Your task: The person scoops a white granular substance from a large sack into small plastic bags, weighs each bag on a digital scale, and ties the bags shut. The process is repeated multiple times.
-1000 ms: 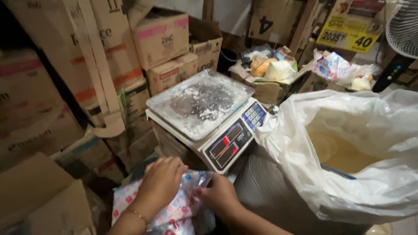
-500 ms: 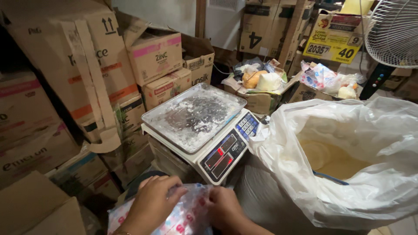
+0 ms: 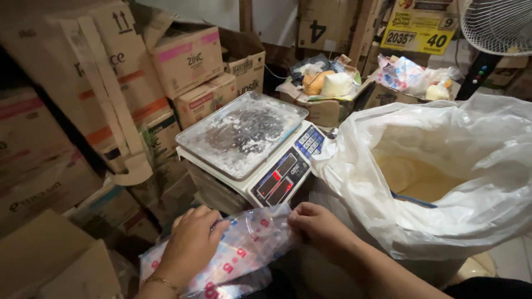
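Our fingers (image 3: 213, 221) of the left hand (image 3: 191, 243) were curled shut over the top edge of a clear plastic bag with red print (image 3: 244, 249), and the right hand (image 3: 316, 224) pinched the same edge just beside it, thumb and fingertips closed on the film. We held the bag stretched between both hands, low in front of the weighing scale, its lower part hanging down out of sight.

To our right stood the large white plastic sack (image 3: 443, 182), its mouth rolled open on a pale yellow powder (image 3: 415, 174). Stacked cardboard boxes (image 3: 111, 99) filled the left side. The digital weighing scale (image 3: 249, 149) sat between them, just beyond our hands, its steel pan (image 3: 241, 133) dusted white and its red display (image 3: 277, 180) facing us.
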